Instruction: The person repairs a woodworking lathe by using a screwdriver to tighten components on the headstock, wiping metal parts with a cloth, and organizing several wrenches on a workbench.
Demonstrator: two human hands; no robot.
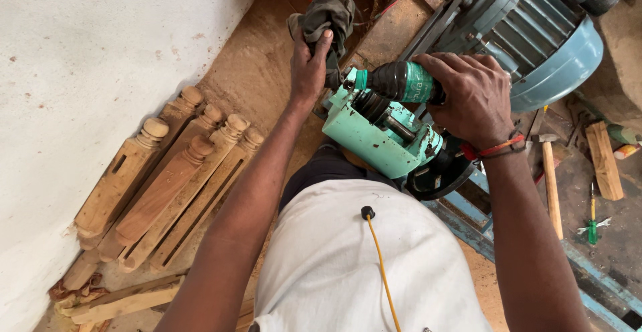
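The right hand (pixel 471 98) is wrapped tight around a dark plastic bottle (pixel 401 81) with a green label. The bottle lies on its side, and its green cap points to 9 o'clock. The fingers curl over the fat end of the bottle, so most of the bottle sticks out of the grip toward the left hand. The bottle sits just above a green machine (pixel 374 135), and its cap end is right over the top of that machine. The left hand (pixel 309 64) is at 11 o'clock from the bottle, very near it. This hand is closed on a dirty grey rag (pixel 324 14), with the thumb pressed up against the cloth. The rag bunches out above the fingers. A big blue motor (pixel 542 44) sits at 2 o'clock from the right hand. A hammer (pixel 550 171) and a green screwdriver (pixel 592 218) lie at 4 o'clock. Carved wooden legs (pixel 167 185) lean on the white wall (pixel 80 71) at 8 o'clock.
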